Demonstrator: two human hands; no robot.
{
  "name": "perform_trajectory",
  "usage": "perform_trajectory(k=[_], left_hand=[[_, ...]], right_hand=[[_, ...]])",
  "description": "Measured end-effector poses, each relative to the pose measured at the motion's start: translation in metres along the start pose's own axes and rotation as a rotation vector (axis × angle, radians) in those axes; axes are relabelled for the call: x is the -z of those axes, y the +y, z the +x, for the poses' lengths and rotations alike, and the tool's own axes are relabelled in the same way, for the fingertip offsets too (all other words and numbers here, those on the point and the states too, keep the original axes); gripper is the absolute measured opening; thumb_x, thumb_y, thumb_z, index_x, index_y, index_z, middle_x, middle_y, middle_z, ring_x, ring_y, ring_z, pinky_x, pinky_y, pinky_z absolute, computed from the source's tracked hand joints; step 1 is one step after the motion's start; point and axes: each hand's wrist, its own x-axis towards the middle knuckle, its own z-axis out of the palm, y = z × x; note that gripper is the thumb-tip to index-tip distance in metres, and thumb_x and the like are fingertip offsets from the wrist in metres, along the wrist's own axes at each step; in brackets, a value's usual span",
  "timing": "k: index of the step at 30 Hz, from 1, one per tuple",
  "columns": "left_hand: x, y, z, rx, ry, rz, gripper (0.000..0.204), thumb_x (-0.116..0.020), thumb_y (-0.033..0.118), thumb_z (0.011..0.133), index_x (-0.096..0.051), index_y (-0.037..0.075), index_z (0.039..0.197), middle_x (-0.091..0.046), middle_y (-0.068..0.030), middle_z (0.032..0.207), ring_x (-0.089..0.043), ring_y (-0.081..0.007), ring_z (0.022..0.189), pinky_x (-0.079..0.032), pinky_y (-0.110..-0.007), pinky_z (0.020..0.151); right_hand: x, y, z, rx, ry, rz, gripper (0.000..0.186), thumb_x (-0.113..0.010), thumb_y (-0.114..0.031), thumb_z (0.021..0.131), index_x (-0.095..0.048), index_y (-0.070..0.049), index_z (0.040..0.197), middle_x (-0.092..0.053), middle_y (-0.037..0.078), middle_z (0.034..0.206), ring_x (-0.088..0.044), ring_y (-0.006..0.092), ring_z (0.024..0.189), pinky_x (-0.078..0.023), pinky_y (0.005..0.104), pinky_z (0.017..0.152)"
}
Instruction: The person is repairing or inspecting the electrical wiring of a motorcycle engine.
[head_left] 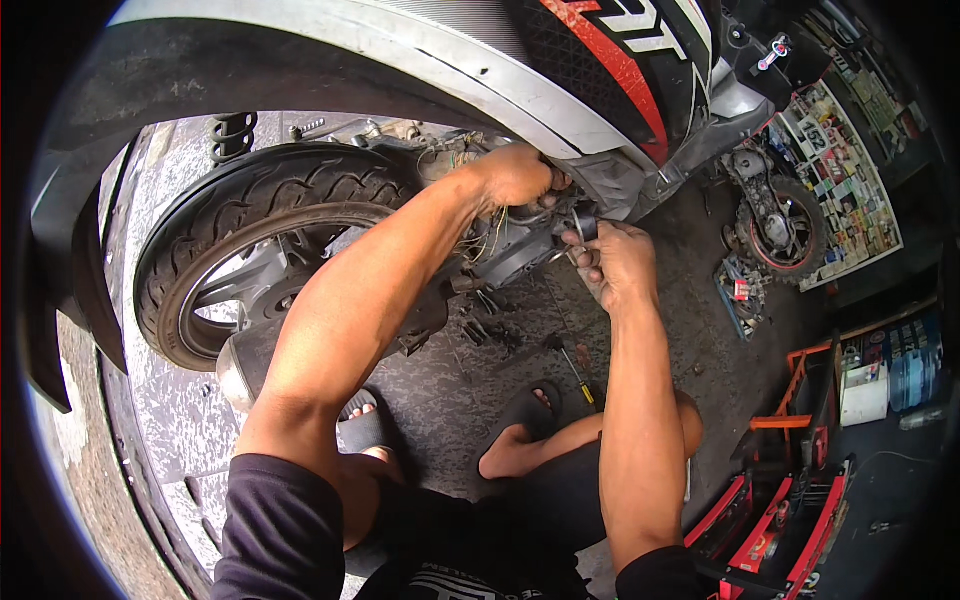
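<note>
Both my arms reach into the open underside of a scooter, below its white, black and red body panel (610,75). My left hand (515,176) is in among the engine parts and loose wires (492,232), its fingers curled; what they grip is hidden. Close beside it, my right hand (622,262) pinches a small dark, rounded part (586,222) between thumb and fingers, against the engine area. The exact kind of this part cannot be made out. Behind my left forearm stands the rear wheel (255,250) with its black tyre.
A yellow-handled screwdriver (586,392) lies on the dark tiled floor (440,410) near my sandalled foot (520,425). Red metal stands (770,530) are at the lower right. Another wheel with an engine part (785,225) stands before a sticker-covered board (850,180). A coil spring (232,138) is at upper left.
</note>
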Motion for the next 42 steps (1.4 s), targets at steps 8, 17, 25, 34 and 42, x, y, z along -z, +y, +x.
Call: perform_trajectory(k=[8, 17, 25, 34, 42], left_hand=[[-0.005, -0.011, 0.018, 0.079, -0.032, -0.173, 0.023, -0.065, 0.014, 0.093, -0.072, 0.001, 0.11, -0.071, -0.0069, 0.09, -0.061, -0.0159, 0.069, -0.047, -0.031, 0.056], [0.007, 0.004, 0.008, 0.172, -0.157, -0.145, 0.019, -0.065, 0.018, 0.096, -0.072, 0.001, 0.101, -0.07, -0.0049, 0.084, -0.056, -0.0132, 0.066, -0.045, -0.029, 0.057], [0.01, 0.007, 0.009, 0.207, -0.232, -0.164, 0.018, -0.064, 0.018, 0.096, -0.072, 0.002, 0.093, -0.064, -0.0031, 0.073, -0.054, -0.0133, 0.064, -0.044, -0.03, 0.058], [-0.002, 0.0, 0.016, 0.19, -0.136, -0.188, 0.015, -0.067, 0.023, 0.097, -0.073, 0.009, 0.097, -0.061, 0.0043, 0.069, -0.047, -0.0076, 0.055, -0.036, -0.024, 0.048], [-0.012, -0.015, 0.019, 0.121, 0.066, -0.15, 0.023, -0.074, 0.021, 0.085, -0.074, -0.002, 0.086, -0.068, -0.0095, 0.074, -0.056, -0.0197, 0.061, -0.045, -0.036, 0.059]], right_hand=[[-0.006, -0.003, 0.01, -0.02, 0.053, -0.141, 0.019, -0.05, -0.01, 0.094, -0.064, 0.002, 0.098, -0.072, 0.013, 0.079, -0.049, 0.0079, 0.044, -0.032, 0.022, 0.037], [-0.015, 0.005, 0.014, -0.013, 0.114, -0.043, 0.018, -0.049, -0.004, 0.091, -0.063, 0.003, 0.097, -0.07, 0.014, 0.074, -0.049, 0.0081, 0.044, -0.035, 0.0226, 0.038], [-0.018, 0.006, 0.014, 0.015, 0.099, -0.026, 0.017, -0.047, -0.003, 0.094, -0.062, 0.003, 0.095, -0.07, 0.013, 0.073, -0.051, 0.0084, 0.046, -0.036, 0.0224, 0.038], [-0.011, 0.004, 0.014, -0.006, 0.075, 0.034, 0.018, -0.046, -0.005, 0.096, -0.062, 0.003, 0.097, -0.07, 0.013, 0.076, -0.051, 0.0086, 0.047, -0.037, 0.0216, 0.039], [-0.026, 0.03, -0.012, 0.218, 0.226, -0.03, 0.022, -0.06, -0.019, 0.097, -0.066, 0.002, 0.097, -0.07, 0.009, 0.082, -0.054, 0.0091, 0.055, -0.042, 0.0236, 0.046]])
